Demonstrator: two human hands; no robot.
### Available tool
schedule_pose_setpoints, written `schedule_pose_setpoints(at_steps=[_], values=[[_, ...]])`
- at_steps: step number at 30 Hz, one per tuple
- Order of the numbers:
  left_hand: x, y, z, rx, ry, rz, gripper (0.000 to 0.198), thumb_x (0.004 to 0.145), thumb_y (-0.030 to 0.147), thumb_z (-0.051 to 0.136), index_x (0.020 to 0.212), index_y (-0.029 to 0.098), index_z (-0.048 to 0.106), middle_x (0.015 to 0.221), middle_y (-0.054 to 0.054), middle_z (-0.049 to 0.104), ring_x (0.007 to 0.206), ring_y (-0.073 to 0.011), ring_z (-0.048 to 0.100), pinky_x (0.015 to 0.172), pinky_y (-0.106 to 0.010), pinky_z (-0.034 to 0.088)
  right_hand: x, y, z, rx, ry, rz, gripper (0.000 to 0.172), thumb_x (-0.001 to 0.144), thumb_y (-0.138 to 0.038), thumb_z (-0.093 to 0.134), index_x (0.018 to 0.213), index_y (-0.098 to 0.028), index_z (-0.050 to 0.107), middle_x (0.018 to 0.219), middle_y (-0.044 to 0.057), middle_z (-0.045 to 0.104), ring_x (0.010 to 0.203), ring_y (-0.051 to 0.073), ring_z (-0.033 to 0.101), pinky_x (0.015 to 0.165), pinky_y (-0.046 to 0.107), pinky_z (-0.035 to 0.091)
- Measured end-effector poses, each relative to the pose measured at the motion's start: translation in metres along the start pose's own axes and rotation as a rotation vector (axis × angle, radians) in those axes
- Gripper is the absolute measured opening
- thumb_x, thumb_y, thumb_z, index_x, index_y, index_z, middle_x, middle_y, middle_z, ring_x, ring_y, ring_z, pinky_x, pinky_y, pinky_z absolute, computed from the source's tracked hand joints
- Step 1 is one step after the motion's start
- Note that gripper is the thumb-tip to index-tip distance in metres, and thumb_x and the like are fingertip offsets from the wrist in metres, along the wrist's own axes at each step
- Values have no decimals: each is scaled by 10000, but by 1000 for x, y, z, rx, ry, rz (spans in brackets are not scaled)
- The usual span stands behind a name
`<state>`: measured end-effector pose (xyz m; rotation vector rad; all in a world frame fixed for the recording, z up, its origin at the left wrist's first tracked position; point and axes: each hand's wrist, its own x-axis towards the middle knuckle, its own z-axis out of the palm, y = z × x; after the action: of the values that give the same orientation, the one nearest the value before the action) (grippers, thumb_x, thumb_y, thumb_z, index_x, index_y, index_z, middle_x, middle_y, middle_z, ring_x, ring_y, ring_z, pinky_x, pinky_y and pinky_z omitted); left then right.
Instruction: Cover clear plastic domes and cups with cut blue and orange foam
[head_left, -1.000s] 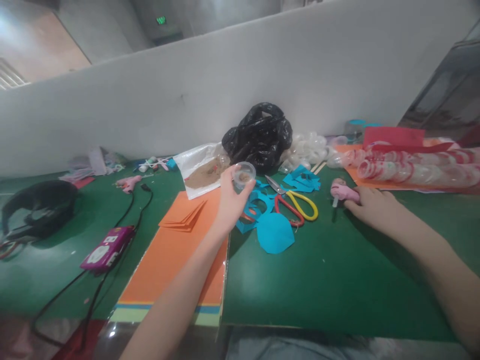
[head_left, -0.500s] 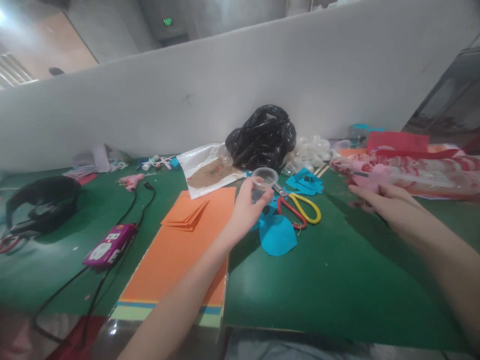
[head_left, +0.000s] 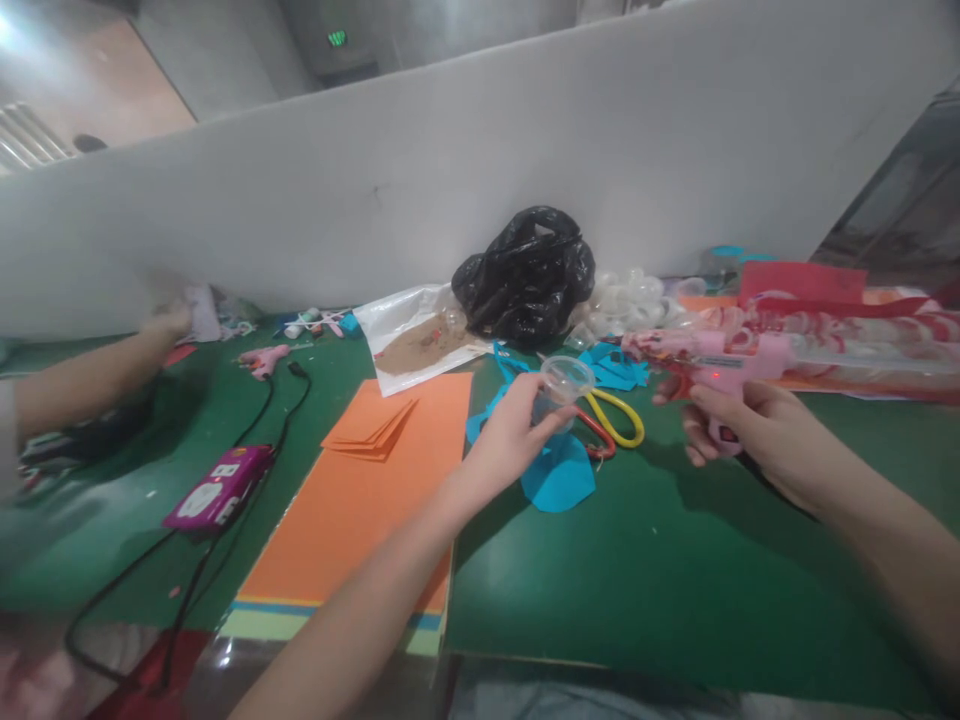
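My left hand (head_left: pixel 514 425) is closed round a small clear plastic cup (head_left: pixel 568 380), held above the blue paper pieces near the table's middle. In my right hand (head_left: pixel 757 430) is a pink glue gun (head_left: pixel 720 365), its nozzle pointing left toward the cup but apart from it. A small red light shows on the gun's side, and a clear glue stick reaches out behind it. Just beyond the cup lie scissors with a red and a yellow handle (head_left: pixel 630 425), partly hidden by it. A round-edged blue paper piece (head_left: pixel 559 478) lies below the cup.
Orange paper sheets (head_left: pixel 330 530) lie left of centre. Behind are a white bag with brown material (head_left: pixel 420 345), a black plastic bag (head_left: pixel 529 280) and clear cups (head_left: pixel 626 300). A purple power box (head_left: pixel 221 487) trails cords. Another person's arm (head_left: pixel 97 380) reaches in from the left.
My left hand has moved right with the cup. My right hand has turned and raised the glue gun, which now shows side-on. Another person's arm has come in at the left.
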<state>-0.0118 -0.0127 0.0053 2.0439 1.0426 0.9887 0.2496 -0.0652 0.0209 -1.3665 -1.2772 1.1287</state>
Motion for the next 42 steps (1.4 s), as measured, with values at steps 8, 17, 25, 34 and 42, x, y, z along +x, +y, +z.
schedule_pose_setpoints(at_steps=[8,17,25,34,42], values=[[-1,-2,4,50,-27,19,225,965,356,645,1131,215,590,1141,-54,652,1068,-213,614,953,-374,492,-4,-10,10,-230,-85,12,600,751,-806,616,609,-224,586,443,2,561,450,157,513,499,294,386],[-1,-6,8,83,-38,45,250,975,392,631,1157,231,573,1171,-54,648,1090,-219,609,944,-372,492,-5,-18,18,-293,-70,49,644,707,-863,572,527,-247,531,452,20,569,452,158,484,532,315,413],[-1,-7,7,95,-39,71,254,982,402,620,1171,237,579,1163,-53,644,1091,-218,605,948,-367,486,-5,-15,18,-267,-60,57,639,710,-853,592,691,-218,657,454,2,578,465,162,503,533,309,406],[-1,-8,7,107,-54,78,255,981,420,621,1143,229,572,1133,-51,636,1053,-213,602,922,-356,485,-4,-13,17,-263,-55,70,655,677,-874,604,660,-220,644,444,2,573,443,163,517,513,310,398],[-1,-6,7,112,-61,54,234,983,410,617,1131,235,568,1138,-49,635,1063,-217,604,924,-360,488,-3,-10,16,-261,-67,63,632,737,-838,594,714,-209,644,456,-10,580,450,154,533,513,297,393]])
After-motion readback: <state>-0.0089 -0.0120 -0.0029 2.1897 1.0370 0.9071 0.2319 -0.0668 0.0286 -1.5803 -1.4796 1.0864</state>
